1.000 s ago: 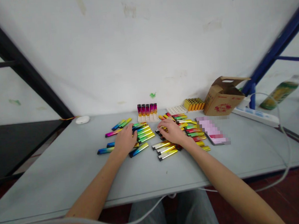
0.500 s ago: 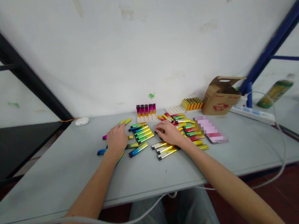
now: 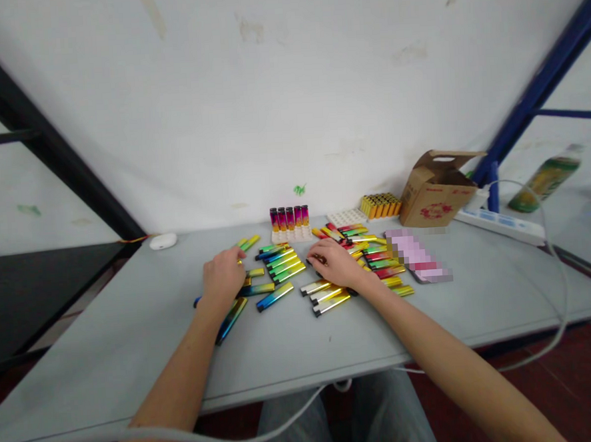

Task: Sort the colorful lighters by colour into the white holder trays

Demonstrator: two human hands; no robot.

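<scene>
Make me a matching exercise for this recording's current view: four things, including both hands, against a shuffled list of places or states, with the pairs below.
Things
1. Left hand
2. Right hand
3. Upright purple lighters
4. Cardboard box

Places or states
A. Standing in a white tray
B. Next to the silver-and-yellow lighters
C. Brown and open at the top
D. At the left side of the scattered lighters

Pairs: 1-D, 2-B, 3-A, 4-C
</scene>
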